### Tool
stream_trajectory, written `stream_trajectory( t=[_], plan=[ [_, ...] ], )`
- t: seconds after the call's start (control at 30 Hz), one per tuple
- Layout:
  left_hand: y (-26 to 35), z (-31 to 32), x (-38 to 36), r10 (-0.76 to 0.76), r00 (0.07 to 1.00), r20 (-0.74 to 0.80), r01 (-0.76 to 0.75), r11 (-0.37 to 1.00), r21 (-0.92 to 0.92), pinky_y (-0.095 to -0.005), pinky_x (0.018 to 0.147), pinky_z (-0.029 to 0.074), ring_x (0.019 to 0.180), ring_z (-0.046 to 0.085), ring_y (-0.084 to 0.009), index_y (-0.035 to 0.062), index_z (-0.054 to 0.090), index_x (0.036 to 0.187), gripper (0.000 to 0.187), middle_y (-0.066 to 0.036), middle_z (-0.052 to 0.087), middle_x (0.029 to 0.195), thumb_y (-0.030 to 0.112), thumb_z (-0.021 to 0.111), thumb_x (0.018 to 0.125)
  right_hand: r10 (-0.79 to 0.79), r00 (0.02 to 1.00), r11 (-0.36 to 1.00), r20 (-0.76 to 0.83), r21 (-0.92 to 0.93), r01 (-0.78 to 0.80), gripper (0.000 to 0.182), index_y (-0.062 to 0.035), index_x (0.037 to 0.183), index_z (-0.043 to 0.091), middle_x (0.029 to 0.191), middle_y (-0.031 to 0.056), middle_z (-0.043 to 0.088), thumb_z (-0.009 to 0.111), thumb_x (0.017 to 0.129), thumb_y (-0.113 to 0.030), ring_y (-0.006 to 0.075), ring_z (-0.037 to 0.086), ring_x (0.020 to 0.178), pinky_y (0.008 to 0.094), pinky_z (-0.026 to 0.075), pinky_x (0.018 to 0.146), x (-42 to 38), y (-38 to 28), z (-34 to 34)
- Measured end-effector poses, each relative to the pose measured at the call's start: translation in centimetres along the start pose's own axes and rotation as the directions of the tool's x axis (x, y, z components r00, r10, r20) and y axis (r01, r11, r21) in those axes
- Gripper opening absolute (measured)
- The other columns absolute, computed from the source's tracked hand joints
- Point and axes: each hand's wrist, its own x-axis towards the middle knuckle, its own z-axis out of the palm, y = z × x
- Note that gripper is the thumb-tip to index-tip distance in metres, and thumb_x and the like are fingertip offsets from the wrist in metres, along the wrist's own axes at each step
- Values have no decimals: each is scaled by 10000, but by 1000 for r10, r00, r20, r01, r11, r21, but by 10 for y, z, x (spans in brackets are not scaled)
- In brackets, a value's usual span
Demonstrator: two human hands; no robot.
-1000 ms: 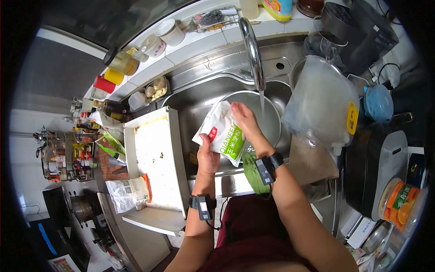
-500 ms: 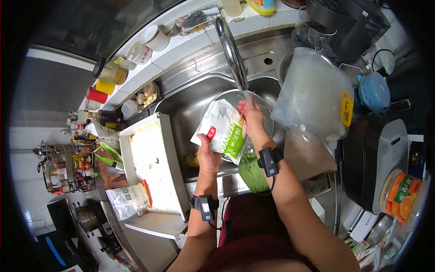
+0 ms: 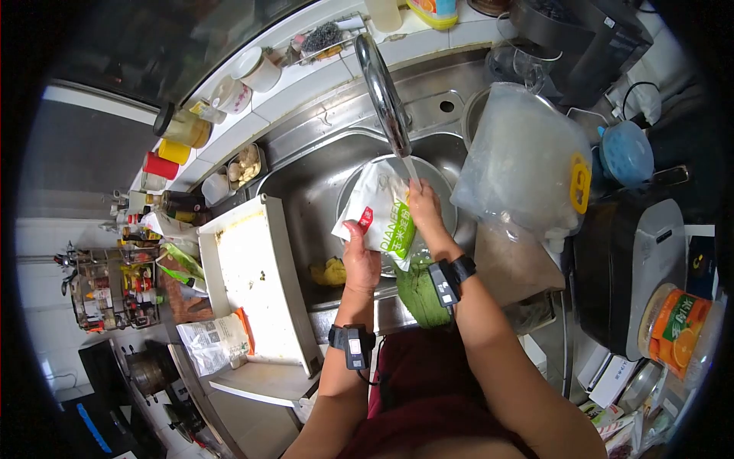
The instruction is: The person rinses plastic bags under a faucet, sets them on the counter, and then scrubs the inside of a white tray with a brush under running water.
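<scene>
A white and green bag of corn starch [image 3: 375, 203] is tilted over a round metal basin [image 3: 449, 180] in the sink. My left hand [image 3: 362, 258] is closed on its lower left edge, thumb on the front face. At the bag's right edge, my right hand [image 3: 426, 208] has its fingers closed against the plastic, part of them hidden. A thin stream of water falls from the chrome tap [image 3: 382, 96] onto or just beside my right fingers. Below the bag, a green cloth [image 3: 422, 297] drapes over the sink's front edge.
Left of the sink stands a white drawer-like tray [image 3: 256, 283]. A yellow cloth [image 3: 329, 272] lies in the sink [image 3: 306, 206]. To the right are a cloudy plastic bag [image 3: 520, 153] and a black appliance [image 3: 631, 275]. Jars [image 3: 256, 69] line the tiled ledge.
My right hand has gone from being under the water, fingers raised, to the bag's right edge. The starch bag and my left hand have shifted slightly right in view.
</scene>
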Motion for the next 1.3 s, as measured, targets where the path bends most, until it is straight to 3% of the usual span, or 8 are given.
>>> stream_trajectory(
  t=[0.13,0.33,0.43,0.53,0.73,0.93,1.03,1.3],
  plan=[
    [12,10,0,-17,1000,-1,17,999,-49,-372,989,342,1142,477,-220,11,397,1269,579,-92,488,1255,474,349,924,110,993,835,39,538,-114,388,-35,1102,543,961,147,614,397,931,-351,263,593,874,364,444,777,-3,20,2],
    [5,11,11,9,1000,9,-8,998,-55,-386,988,350,1147,476,-217,18,387,1277,593,-91,488,1256,481,389,908,296,955,741,6,629,-234,426,-65,1228,447,1166,92,532,387,943,-377,211,524,1041,351,426,849,-16,53,16],
    [4,12,10,9,1000,27,-7,997,-72,-379,989,350,1146,477,-214,21,401,1270,568,-92,492,1253,454,426,905,328,807,262,491,773,-577,442,-73,1250,423,1206,95,506,417,935,-383,200,482,1110,356,402,903,-28,44,-4],
    [5,14,8,58,996,71,-57,998,-23,-364,985,356,1142,481,-206,17,420,1261,520,-91,499,1248,392,472,904,50,759,-5,649,760,-650,420,-92,1230,441,1205,75,511,446,924,-380,195,478,1119,366,397,913,-20,48,0],
    [32,8,2,38,994,102,-62,967,249,-277,908,400,1003,544,-123,5,495,1217,392,-73,584,1128,174,579,874,161,943,236,293,916,-325,345,-86,1176,491,1157,49,559,444,932,-326,175,524,1070,341,410,922,2,45,3],
    [44,12,17,53,998,23,-53,686,726,-189,627,412,675,508,-33,5,617,1017,219,16,624,804,158,604,861,107,968,206,225,948,-243,313,-74,1170,483,1190,42,533,487,922,-265,156,480,1098,305,350,962,5,39,1],
    [41,0,23,32,999,18,-33,593,805,-193,588,403,638,490,-31,5,626,950,184,25,607,753,166,597,867,129,976,205,179,958,-202,294,-63,1143,509,1159,39,551,512,912,-245,149,494,1075,295,354,955,4,38,-3],
    [22,-30,32,-14,995,-99,84,654,752,-189,612,428,670,532,-36,15,615,951,152,19,617,774,140,579,871,67,995,377,78,921,-98,292,-46,1112,528,1061,27,570,566,885,-226,109,517,964,261,390,878,2,33,-20]
  ],
)
